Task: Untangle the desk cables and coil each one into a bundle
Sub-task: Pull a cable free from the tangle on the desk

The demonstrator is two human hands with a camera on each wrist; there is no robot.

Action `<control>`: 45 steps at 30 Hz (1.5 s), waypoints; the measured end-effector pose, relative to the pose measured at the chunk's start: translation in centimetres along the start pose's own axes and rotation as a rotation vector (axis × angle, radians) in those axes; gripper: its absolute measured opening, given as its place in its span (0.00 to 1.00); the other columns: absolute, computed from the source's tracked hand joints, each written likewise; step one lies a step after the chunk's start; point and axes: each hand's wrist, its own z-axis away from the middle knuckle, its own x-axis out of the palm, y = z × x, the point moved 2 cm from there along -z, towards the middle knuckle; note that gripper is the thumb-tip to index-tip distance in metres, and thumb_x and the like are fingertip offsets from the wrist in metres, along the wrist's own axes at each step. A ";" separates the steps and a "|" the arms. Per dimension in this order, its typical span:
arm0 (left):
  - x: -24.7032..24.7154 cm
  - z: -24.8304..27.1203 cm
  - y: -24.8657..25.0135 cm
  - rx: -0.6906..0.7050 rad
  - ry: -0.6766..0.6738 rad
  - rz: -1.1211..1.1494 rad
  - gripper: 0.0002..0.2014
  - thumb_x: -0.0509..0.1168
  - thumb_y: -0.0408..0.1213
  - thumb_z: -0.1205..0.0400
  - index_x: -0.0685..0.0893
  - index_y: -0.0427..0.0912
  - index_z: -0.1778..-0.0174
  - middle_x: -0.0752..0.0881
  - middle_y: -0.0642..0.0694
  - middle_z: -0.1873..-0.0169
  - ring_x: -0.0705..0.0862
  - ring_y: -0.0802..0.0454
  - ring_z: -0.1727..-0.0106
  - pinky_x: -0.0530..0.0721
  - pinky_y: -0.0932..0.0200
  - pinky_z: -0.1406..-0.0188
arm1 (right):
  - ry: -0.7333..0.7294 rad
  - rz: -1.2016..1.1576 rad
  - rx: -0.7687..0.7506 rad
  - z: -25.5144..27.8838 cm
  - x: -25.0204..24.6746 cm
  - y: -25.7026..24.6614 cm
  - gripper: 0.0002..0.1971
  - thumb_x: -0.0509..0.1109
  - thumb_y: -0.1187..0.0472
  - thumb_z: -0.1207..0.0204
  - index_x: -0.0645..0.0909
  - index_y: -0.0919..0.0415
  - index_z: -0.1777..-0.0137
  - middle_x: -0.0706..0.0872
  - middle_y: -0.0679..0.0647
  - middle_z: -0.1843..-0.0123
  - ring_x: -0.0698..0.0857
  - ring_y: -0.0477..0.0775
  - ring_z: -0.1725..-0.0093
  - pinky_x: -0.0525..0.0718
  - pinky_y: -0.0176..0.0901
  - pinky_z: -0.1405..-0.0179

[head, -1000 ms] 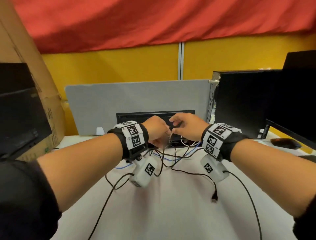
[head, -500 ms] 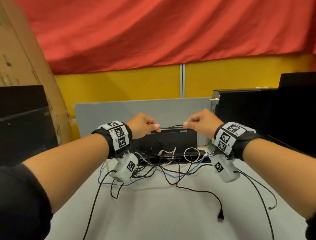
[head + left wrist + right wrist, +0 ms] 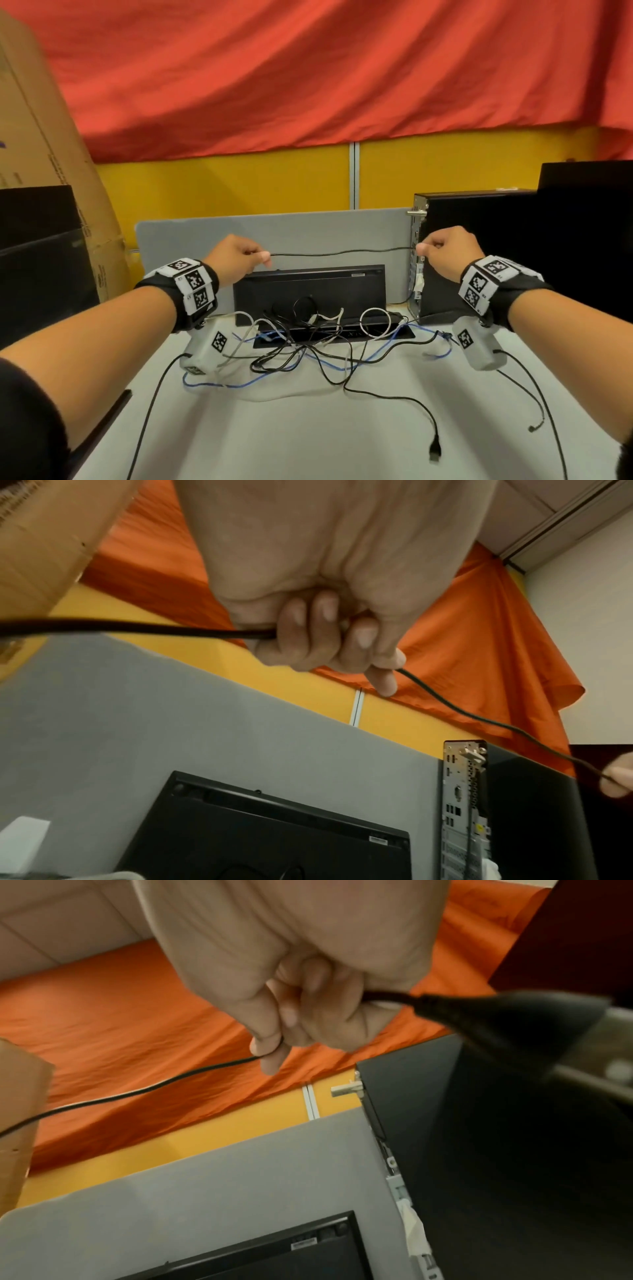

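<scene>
The left hand (image 3: 236, 255) and right hand (image 3: 445, 251) each pinch one black cable (image 3: 342, 253), stretched between them. Only the right wrist view shows its plug (image 3: 507, 1015).

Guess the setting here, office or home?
Most likely an office workstation. A grey desk divider panel stands at the back of the white desk, a black desktop tower sits beside it, and a yellow partition wall runs behind. Loose cables lie tangled on the desk.

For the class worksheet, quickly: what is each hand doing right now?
Left hand: closed, pinching the black cable.
Right hand: closed, pinching the same cable.
</scene>
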 end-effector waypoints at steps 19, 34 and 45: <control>5.0 -0.7 6.8 0.236 -0.085 0.151 0.10 0.68 0.40 0.17 0.91 0.40 0.59 0.76 0.53 0.80 0.68 0.62 0.80 0.67 0.69 0.77 | -0.408 -0.229 -0.211 3.4 5.3 -10.9 0.15 0.68 0.46 0.20 0.89 0.55 0.47 0.79 0.38 0.76 0.73 0.37 0.75 0.73 0.34 0.69; 0.3 -1.6 -0.8 0.037 0.089 0.099 0.12 0.64 0.41 0.15 0.86 0.50 0.64 0.80 0.44 0.69 0.77 0.49 0.64 0.76 0.59 0.65 | 0.198 -0.293 0.155 -0.4 1.9 -1.2 0.08 0.72 0.54 0.22 0.89 0.56 0.55 0.84 0.50 0.68 0.81 0.51 0.67 0.84 0.48 0.57; 2.6 -2.1 6.2 0.227 0.004 0.139 0.09 0.65 0.40 0.15 0.88 0.44 0.59 0.79 0.40 0.69 0.75 0.49 0.66 0.73 0.62 0.68 | -0.242 -0.233 -0.180 1.5 4.7 -8.8 0.20 0.66 0.60 0.20 0.78 0.55 0.28 0.84 0.50 0.32 0.80 0.50 0.32 0.76 0.47 0.30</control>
